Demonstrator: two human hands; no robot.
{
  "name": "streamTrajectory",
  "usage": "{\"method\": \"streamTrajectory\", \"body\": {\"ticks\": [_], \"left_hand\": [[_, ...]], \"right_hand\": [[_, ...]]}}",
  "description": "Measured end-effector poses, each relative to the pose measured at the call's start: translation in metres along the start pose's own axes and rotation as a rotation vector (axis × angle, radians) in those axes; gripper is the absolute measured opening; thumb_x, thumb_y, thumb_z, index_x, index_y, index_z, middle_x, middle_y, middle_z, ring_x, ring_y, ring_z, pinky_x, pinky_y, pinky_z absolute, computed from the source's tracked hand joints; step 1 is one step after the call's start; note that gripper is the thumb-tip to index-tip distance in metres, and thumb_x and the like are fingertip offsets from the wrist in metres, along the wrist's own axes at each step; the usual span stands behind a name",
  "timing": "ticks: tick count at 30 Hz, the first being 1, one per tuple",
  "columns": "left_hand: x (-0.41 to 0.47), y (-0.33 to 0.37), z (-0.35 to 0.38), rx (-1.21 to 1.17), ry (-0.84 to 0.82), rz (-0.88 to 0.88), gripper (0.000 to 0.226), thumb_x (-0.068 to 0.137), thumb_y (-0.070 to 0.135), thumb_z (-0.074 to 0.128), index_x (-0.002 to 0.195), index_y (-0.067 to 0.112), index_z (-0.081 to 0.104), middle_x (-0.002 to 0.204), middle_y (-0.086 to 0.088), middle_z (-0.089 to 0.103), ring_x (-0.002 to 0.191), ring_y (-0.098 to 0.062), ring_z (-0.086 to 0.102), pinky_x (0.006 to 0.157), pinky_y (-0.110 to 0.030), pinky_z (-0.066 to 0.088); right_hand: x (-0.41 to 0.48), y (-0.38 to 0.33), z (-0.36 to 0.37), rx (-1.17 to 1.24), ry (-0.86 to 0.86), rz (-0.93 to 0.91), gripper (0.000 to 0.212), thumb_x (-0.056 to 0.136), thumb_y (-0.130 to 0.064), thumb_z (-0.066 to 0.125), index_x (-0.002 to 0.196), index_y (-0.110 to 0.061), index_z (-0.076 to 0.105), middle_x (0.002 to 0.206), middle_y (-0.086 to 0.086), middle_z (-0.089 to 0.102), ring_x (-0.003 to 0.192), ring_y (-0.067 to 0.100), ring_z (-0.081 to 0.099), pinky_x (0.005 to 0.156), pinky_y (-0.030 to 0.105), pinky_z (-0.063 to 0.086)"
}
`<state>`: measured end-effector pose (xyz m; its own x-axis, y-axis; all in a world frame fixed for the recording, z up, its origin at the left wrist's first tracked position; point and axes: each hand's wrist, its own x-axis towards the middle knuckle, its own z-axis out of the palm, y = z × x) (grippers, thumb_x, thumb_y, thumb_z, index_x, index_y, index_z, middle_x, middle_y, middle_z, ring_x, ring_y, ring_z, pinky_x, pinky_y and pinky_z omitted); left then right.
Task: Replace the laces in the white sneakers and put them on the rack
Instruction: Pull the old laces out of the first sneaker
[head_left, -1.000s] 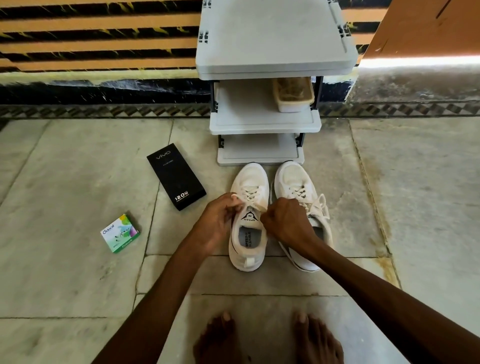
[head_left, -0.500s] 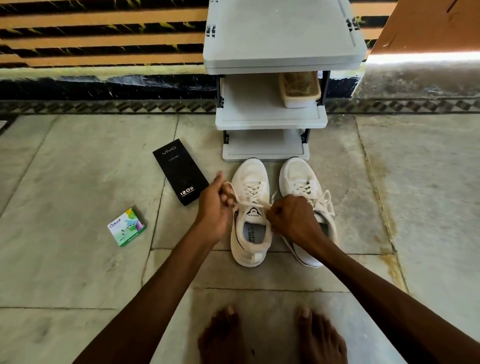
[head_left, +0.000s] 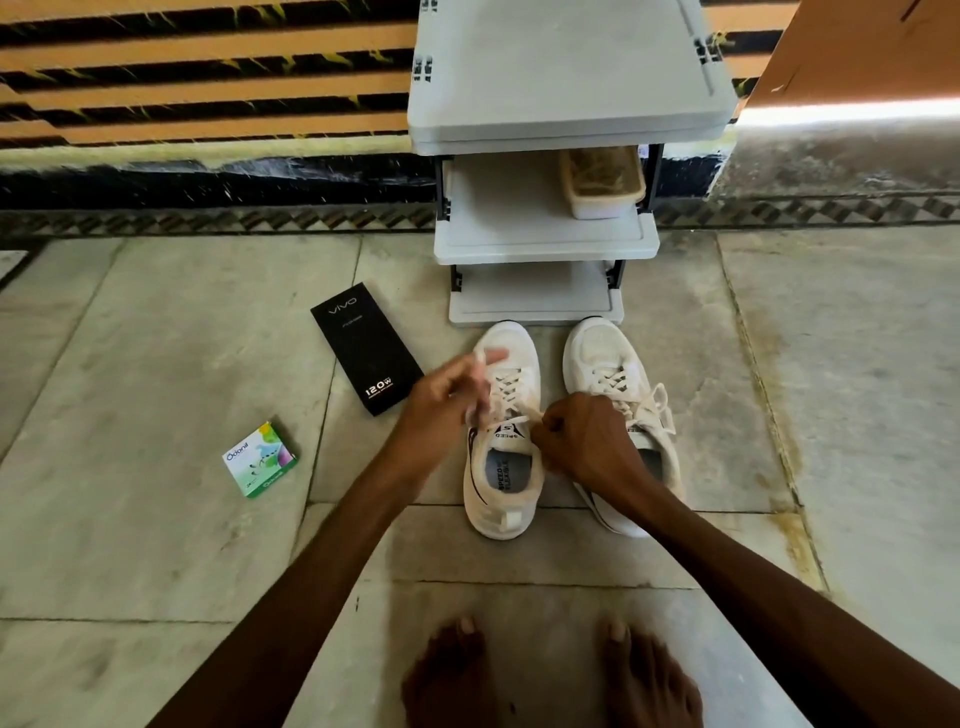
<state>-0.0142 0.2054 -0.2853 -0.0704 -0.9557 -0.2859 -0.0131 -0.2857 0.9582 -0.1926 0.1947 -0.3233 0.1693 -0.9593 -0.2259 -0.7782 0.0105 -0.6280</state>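
Observation:
Two white sneakers stand side by side on the floor, toes toward the grey shoe rack (head_left: 545, 244). The left sneaker (head_left: 504, 467) has a white lace (head_left: 506, 384) crossed through its eyelets. My left hand (head_left: 441, 402) is blurred at that shoe's left side and pinches one lace end, lifted over the toe. My right hand (head_left: 582, 441) is a fist on the other lace end at the tongue. The right sneaker (head_left: 608, 364) is laced, with a loose bow, and my right wrist hides its heel.
A black phone box (head_left: 366, 347) lies left of the sneakers, and a small green and white box (head_left: 260, 460) lies farther left. A beige tub (head_left: 602, 182) sits on the rack's middle shelf. My bare feet (head_left: 550, 675) stand on the stone tiles below.
My left hand has swung up and to the left, drawing its lace end out over the left sneaker's toe. My right hand stays clenched at the tongue. The camera has shifted slightly.

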Motion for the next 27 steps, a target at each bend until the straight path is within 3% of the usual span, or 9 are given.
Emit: {"method": "streamTrajectory", "body": {"ticks": [3, 5, 9, 12, 14, 17, 22, 25, 27], "left_hand": [[-0.001, -0.036, 0.012, 1.186, -0.025, 0.263, 0.033, 0.098, 0.023, 0.055, 0.129, 0.013, 0.058, 0.121, -0.005, 0.057, 0.110, -0.018, 0.056, 0.090, -0.024, 0.042], [-0.002, -0.050, 0.017, 1.400, -0.048, 0.347, 0.030, 0.095, 0.020, 0.058, 0.124, 0.014, 0.061, 0.119, -0.006, 0.057, 0.109, -0.021, 0.054, 0.090, -0.028, 0.041], [0.003, -0.049, 0.015, 0.564, 0.325, 0.232, 0.007, 0.087, 0.010, 0.068, 0.093, 0.007, 0.070, 0.093, -0.003, 0.065, 0.085, -0.008, 0.060, 0.074, -0.014, 0.046], [0.001, -0.045, 0.023, -0.224, 0.419, -0.154, 0.013, 0.092, 0.002, 0.058, 0.088, 0.007, 0.068, 0.091, -0.006, 0.069, 0.088, -0.019, 0.065, 0.082, -0.031, 0.055], [-0.004, -0.039, 0.022, -0.662, 0.388, -0.203, 0.023, 0.092, -0.006, 0.048, 0.087, 0.010, 0.064, 0.090, -0.006, 0.066, 0.088, -0.019, 0.062, 0.087, -0.037, 0.051], [-0.001, -0.030, 0.003, -0.832, 0.376, -0.138, 0.024, 0.097, 0.001, 0.043, 0.090, 0.015, 0.062, 0.099, -0.002, 0.067, 0.102, -0.016, 0.063, 0.092, -0.034, 0.047], [0.000, -0.021, -0.006, -0.018, 0.235, -0.332, 0.007, 0.098, 0.022, 0.055, 0.103, 0.024, 0.060, 0.097, 0.007, 0.064, 0.092, -0.010, 0.060, 0.073, -0.019, 0.047], [-0.004, -0.039, 0.000, 0.679, 0.233, -0.309, 0.066, 0.086, 0.047, 0.068, 0.137, 0.015, 0.040, 0.137, -0.006, 0.044, 0.118, -0.023, 0.053, 0.088, -0.030, 0.048], [-0.012, -0.047, 0.011, 0.971, 0.275, -0.215, 0.082, 0.084, 0.053, 0.068, 0.143, 0.012, 0.028, 0.147, -0.013, 0.029, 0.126, -0.031, 0.045, 0.092, -0.037, 0.045]], "right_hand": [[0.000, -0.007, 0.002, -0.021, -0.016, 0.013, 0.034, 0.089, -0.030, 0.063, 0.071, -0.003, 0.071, 0.065, 0.014, 0.069, 0.062, 0.025, 0.065, 0.064, 0.033, 0.053], [0.000, -0.011, 0.004, -0.077, -0.004, 0.012, 0.034, 0.090, -0.032, 0.063, 0.071, -0.005, 0.071, 0.067, 0.012, 0.069, 0.062, 0.023, 0.063, 0.059, 0.028, 0.046], [-0.001, -0.007, 0.005, -0.072, -0.002, 0.010, 0.033, 0.090, -0.031, 0.061, 0.071, -0.005, 0.069, 0.068, 0.012, 0.068, 0.066, 0.026, 0.064, 0.066, 0.034, 0.052], [-0.002, -0.007, 0.005, -0.081, -0.001, -0.004, 0.031, 0.090, -0.027, 0.060, 0.070, -0.005, 0.068, 0.068, 0.011, 0.069, 0.067, 0.025, 0.065, 0.070, 0.037, 0.054], [-0.002, -0.007, 0.004, -0.080, 0.001, -0.001, 0.031, 0.091, -0.026, 0.059, 0.070, -0.004, 0.068, 0.067, 0.012, 0.069, 0.065, 0.024, 0.065, 0.069, 0.038, 0.055], [-0.003, -0.002, 0.003, -0.068, 0.007, 0.030, 0.032, 0.090, -0.026, 0.059, 0.069, -0.003, 0.067, 0.065, 0.012, 0.068, 0.064, 0.026, 0.065, 0.069, 0.040, 0.055], [-0.004, -0.006, 0.003, -0.087, -0.021, 0.043, 0.032, 0.090, -0.036, 0.061, 0.077, -0.008, 0.071, 0.073, 0.009, 0.070, 0.072, 0.025, 0.066, 0.071, 0.035, 0.054], [-0.005, -0.013, 0.006, -0.166, 0.030, 0.012, 0.028, 0.089, -0.040, 0.062, 0.091, -0.013, 0.071, 0.084, 0.007, 0.071, 0.079, 0.024, 0.065, 0.066, 0.030, 0.048], [-0.005, -0.015, 0.008, -0.197, 0.052, 0.001, 0.029, 0.089, -0.039, 0.060, 0.094, -0.012, 0.070, 0.085, 0.008, 0.071, 0.077, 0.025, 0.066, 0.066, 0.032, 0.050]]}}
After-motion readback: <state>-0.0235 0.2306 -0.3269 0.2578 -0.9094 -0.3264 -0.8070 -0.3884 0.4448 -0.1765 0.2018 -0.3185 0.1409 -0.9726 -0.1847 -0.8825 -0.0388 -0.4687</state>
